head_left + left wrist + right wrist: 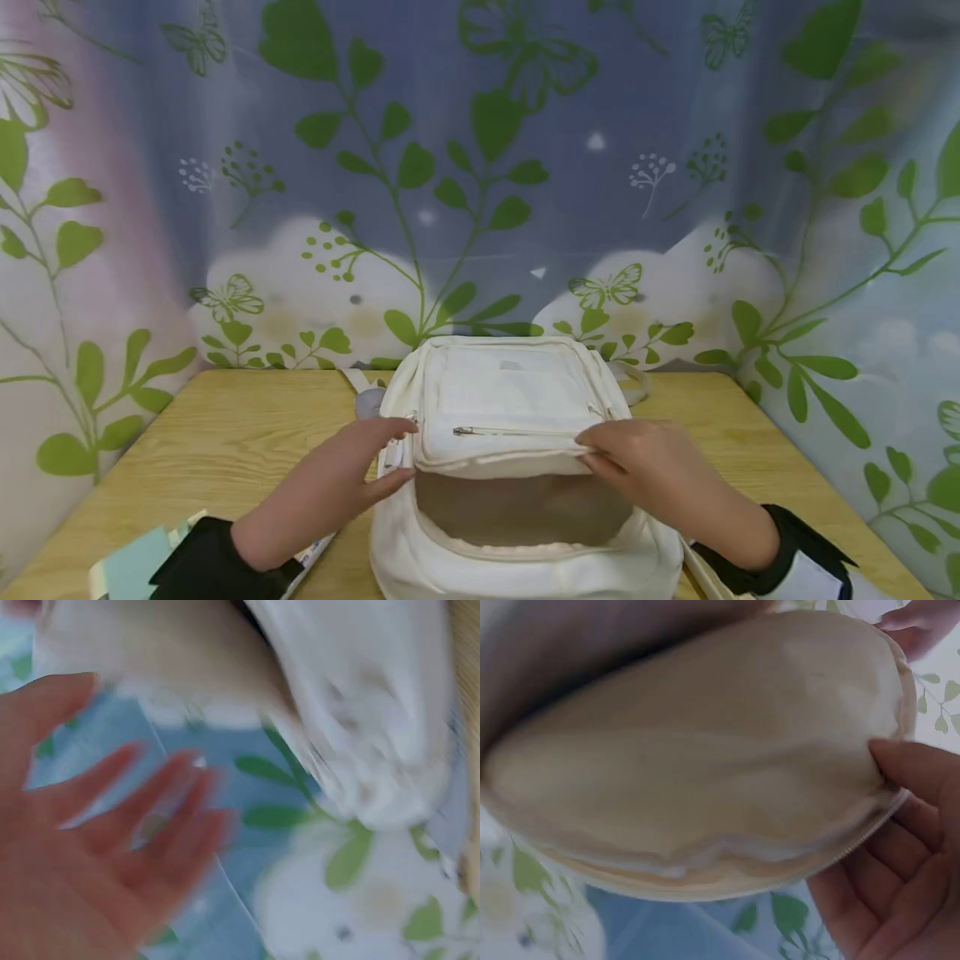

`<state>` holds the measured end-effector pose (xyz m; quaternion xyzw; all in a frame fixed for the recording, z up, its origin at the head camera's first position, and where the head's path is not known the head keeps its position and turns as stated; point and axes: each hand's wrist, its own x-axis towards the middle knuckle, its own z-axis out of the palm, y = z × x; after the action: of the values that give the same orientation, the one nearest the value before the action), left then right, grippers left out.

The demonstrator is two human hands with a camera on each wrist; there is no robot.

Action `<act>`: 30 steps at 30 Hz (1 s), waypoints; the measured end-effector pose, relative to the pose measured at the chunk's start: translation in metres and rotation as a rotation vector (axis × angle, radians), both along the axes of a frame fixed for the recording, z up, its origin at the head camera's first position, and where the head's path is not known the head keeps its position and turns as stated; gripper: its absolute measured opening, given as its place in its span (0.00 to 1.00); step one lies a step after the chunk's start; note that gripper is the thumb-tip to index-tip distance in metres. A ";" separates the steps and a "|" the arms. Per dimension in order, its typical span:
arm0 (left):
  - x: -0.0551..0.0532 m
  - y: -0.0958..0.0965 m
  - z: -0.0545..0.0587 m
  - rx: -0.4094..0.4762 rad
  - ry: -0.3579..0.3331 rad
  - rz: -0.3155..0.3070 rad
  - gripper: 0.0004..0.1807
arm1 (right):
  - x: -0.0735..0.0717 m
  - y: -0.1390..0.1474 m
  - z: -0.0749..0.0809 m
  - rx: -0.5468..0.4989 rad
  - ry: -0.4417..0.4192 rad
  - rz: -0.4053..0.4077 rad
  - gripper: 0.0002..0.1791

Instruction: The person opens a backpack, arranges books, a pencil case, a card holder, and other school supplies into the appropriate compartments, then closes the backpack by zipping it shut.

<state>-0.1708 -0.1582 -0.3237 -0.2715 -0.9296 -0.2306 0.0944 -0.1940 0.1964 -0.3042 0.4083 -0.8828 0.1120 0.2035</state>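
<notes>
A white backpack lies on the table with its main compartment unzipped and its front panel folded back toward the curtain. My right hand pinches the zippered edge of that panel at its right corner; the right wrist view shows the thumb on the pale lining and the fingers behind. At the panel's left side is my left hand. Its fingers look extended, apart from the fabric and blurred in the left wrist view. Inside the compartment only beige lining shows.
The wooden table reaches back to a patterned curtain. Light-green items lie at the left front, partly behind the left sleeve. A grey round thing sits beside the backpack's left side, and a strap loop extends at its back right.
</notes>
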 end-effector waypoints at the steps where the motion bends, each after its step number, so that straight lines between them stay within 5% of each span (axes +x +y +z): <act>1: 0.000 0.008 0.002 0.029 0.060 -0.047 0.26 | -0.002 -0.001 0.005 -0.015 0.090 0.002 0.10; 3: -0.004 0.025 0.006 0.084 0.184 -0.123 0.32 | -0.009 -0.004 0.012 -0.061 0.267 0.015 0.05; 8: -0.030 0.061 0.014 0.153 0.396 -0.193 0.47 | -0.029 -0.012 0.019 -0.167 0.554 0.044 0.25; 13: -0.052 0.077 0.017 0.080 0.460 -0.151 0.53 | -0.032 -0.010 0.017 -0.187 0.644 0.066 0.24; 18: -0.064 0.081 0.011 0.010 0.458 -0.138 0.32 | -0.018 -0.003 0.011 -0.132 0.637 0.106 0.22; 23: -0.069 0.081 0.008 0.089 0.402 -0.139 0.11 | 0.004 0.020 0.009 -0.136 0.419 0.048 0.26; 27: -0.073 0.079 0.010 0.181 0.371 -0.095 0.09 | 0.027 0.059 -0.003 -0.015 0.009 -0.217 0.31; 30: -0.074 0.079 0.013 0.195 0.366 -0.072 0.11 | 0.032 0.100 -0.038 0.122 -0.384 -0.397 0.46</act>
<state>-0.2449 -0.0794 -0.3109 -0.3314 -0.8599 -0.2697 0.2793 -0.1619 0.2959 -0.3427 0.2103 -0.9730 0.0918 0.0255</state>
